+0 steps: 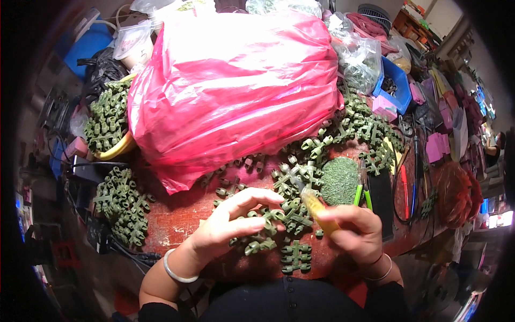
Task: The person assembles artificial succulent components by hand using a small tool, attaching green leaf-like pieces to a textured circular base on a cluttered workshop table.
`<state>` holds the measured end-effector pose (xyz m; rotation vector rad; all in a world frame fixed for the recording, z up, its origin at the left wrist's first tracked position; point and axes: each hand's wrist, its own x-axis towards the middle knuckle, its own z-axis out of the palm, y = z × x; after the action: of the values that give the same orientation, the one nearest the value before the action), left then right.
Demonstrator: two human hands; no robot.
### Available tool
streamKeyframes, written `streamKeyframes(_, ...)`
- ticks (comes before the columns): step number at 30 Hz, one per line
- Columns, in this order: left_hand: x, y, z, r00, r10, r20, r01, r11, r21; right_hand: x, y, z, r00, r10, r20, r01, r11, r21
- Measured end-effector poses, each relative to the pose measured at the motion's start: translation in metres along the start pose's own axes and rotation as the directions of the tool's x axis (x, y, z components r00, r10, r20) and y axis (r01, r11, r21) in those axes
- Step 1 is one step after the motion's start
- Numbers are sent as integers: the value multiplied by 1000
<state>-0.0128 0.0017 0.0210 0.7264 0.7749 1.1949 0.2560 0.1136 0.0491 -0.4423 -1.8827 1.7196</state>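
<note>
My left hand (230, 217) curves over a few green branched moulded parts (260, 246), its thumb and fingers apart. Whether it touches them cannot be made out. In my right hand (354, 231) is a yellow-handled tool (317, 206) with a narrow metal end, its fingers wrapped round the handle. The metal end points away from me, over a heap of the same green parts (295, 212). Close to my body, a flat green piece with several short crossbars (296, 257) lies on the worn red tabletop (171, 214).
A large pink plastic bag (230, 86) covers the back of the table. More green parts fill a yellow-rimmed basket (112, 115) and a left-hand pile (123, 206). To the right are a green textured pad (339, 180), green-handled tool (363, 197), red pen (404, 190) and blue bin (394, 88).
</note>
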Motion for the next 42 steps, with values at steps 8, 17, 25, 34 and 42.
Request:
streamKeyframes(8,2,-7,7,991,135,-28,-120,946,300,1,6,4,984,-135,-116,122,986,-113)
streamKeyframes(17,7,-11,9,980,198,0,-179,885,431,11,1,18,982,-185,42,153,638,-755)
streamKeyframes(25,6,-5,11,972,234,-23,-188,834,519,9,11,18,981,-113,156,192,498,-845)
streamKeyframes(34,2,2,11,992,5,-124,26,968,249,2,-6,8,902,-353,-247,110,744,-659)
streamKeyframes(42,1,4,15,996,-91,-25,94,977,189,-3,-1,11,979,-4,-201,-25,990,-142)
